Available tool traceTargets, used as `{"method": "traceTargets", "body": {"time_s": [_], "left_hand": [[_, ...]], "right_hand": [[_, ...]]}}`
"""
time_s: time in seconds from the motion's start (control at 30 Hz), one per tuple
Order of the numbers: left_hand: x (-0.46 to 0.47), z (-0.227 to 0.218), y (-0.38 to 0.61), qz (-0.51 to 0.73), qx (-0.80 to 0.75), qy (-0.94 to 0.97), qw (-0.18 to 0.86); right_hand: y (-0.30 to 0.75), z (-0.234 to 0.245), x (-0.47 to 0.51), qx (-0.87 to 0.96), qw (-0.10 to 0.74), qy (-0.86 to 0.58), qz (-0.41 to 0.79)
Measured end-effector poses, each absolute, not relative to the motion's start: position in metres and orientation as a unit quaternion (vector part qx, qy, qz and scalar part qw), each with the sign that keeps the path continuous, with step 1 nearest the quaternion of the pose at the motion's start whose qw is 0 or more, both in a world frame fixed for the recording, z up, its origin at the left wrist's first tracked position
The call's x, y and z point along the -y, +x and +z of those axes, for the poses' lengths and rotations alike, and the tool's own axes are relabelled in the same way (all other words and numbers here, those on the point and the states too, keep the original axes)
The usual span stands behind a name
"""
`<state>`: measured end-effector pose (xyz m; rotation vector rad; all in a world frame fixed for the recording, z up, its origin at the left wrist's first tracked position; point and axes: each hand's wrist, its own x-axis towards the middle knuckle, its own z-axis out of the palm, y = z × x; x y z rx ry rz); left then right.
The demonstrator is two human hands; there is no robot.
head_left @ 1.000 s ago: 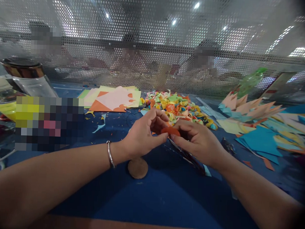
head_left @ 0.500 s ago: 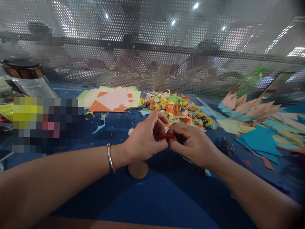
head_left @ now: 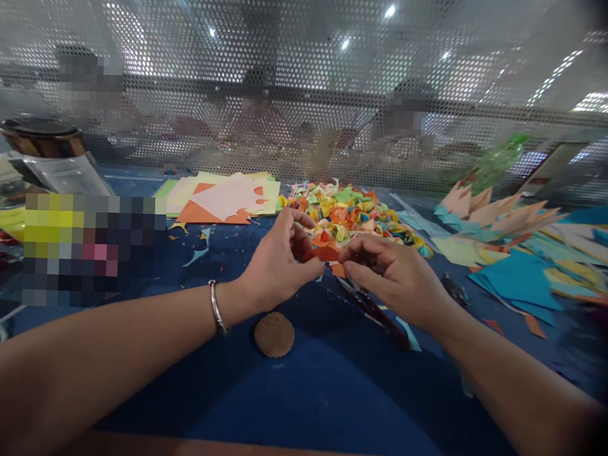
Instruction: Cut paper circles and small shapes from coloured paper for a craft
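Between the fingertips of my two hands is a small piece of orange paper (head_left: 327, 254), curved and partly covered by the fingers. My left hand (head_left: 286, 257), with a silver bracelet on its wrist, pinches the paper's left end between thumb and fingers. At the right end, the thumb and forefinger of my right hand (head_left: 382, 274) close on its edge. Scissors with dark handles (head_left: 383, 320) lie partly under my right hand. A round brown disc (head_left: 274, 335) rests flat on the blue table in front of my left wrist.
Behind my hands spreads a heap of small folded colourful paper pieces (head_left: 364, 217). Paper sheets (head_left: 215, 201) are stacked to its left. On the right are pointed folded papers (head_left: 499, 211) and blue sheets (head_left: 519, 279). A lidded jar (head_left: 61, 166) stands at left. A perforated metal screen (head_left: 308, 122) rises behind.
My hands have drawn slightly apart, the left one moving left and up. More of the orange paper, the brown disc and the scissors now shows.
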<state>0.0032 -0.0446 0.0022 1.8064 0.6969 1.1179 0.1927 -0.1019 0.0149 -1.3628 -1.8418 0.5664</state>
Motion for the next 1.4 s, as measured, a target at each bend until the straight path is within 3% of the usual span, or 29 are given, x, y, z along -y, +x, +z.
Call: {"method": "traceTargets", "body": {"time_s": [0.7,1.1,1.4], "left_hand": [[0.054,0.003,0.004,0.375,-0.263,0.787,0.412],[0.04,0.005,-0.004,0.327,-0.307,0.793,0.412],[0.047,0.011,0.0,0.3,-0.244,0.8,0.458]], "right_hand": [[0.184,0.015,0.104,0.788,0.337,-0.499,0.131],[0.193,0.018,0.104,0.757,0.358,-0.534,0.117],[0.188,0.017,0.105,0.801,0.291,-0.501,0.153]]}}
